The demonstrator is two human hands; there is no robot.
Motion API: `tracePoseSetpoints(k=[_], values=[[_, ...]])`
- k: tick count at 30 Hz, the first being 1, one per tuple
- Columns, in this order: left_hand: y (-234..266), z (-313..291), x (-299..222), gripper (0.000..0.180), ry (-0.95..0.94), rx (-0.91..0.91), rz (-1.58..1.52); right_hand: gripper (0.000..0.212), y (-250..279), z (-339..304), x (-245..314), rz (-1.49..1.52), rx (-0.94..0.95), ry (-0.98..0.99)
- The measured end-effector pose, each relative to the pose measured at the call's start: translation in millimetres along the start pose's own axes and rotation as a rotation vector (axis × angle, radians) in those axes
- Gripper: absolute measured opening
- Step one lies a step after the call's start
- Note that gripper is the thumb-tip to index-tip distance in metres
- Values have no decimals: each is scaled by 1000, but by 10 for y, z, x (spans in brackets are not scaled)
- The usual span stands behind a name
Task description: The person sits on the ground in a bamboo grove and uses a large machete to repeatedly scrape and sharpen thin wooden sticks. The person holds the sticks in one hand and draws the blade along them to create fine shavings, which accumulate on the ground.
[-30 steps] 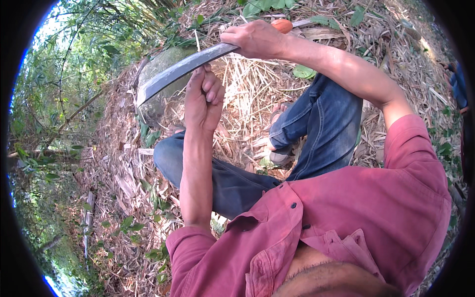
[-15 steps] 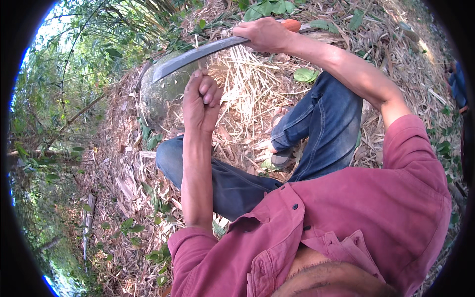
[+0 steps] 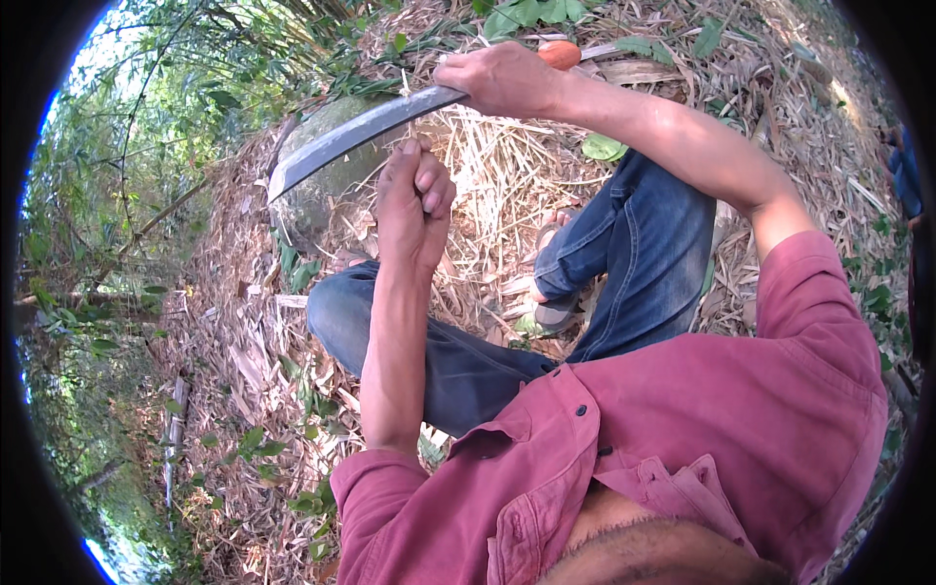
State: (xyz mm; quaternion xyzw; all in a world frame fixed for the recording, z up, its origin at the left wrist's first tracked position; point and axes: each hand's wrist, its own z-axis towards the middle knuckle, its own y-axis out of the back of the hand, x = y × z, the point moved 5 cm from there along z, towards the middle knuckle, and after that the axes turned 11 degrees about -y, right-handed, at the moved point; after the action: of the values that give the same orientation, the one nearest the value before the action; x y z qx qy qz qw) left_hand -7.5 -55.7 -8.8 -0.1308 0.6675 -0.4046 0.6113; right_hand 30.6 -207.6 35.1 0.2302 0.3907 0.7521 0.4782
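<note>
My right hand (image 3: 502,80) is closed round a machete near where its blade meets the grip. The orange handle end (image 3: 560,55) sticks out behind that hand. The long, dark, slightly curved blade (image 3: 356,135) points left and a little toward me. Below the blade, my left hand (image 3: 414,190) is closed with the thumb on top, pinching a thin pale stick (image 3: 406,82). The stick stands up across the blade, and its upper tip shows beyond it. The lower part of the stick is hidden in my fingers.
Pale shavings (image 3: 497,161) lie heaped between my bent legs in blue jeans (image 3: 643,244). A grey-green rock (image 3: 336,185) sits under the blade's tip. Dry leaf litter covers the ground, with leafy plants at left. Blue cloth of another person (image 3: 905,180) shows at the right edge.
The machete and my right hand have shifted left and slightly toward me. My left hand has moved a little to the right, still pinching the stick.
</note>
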Motion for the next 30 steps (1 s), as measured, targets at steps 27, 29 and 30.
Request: tracePoseSetpoints(k=[27,29,30], values=[[-60,11,77,17,6,-2,-31,15,19,39,-36,52,82,-74],[6,57,67,16,2,4,-12,14,-12,81,-29,65,40,-79],[1,27,98,16,2,-3,3,13,-12,74,1,63,64,-73]])
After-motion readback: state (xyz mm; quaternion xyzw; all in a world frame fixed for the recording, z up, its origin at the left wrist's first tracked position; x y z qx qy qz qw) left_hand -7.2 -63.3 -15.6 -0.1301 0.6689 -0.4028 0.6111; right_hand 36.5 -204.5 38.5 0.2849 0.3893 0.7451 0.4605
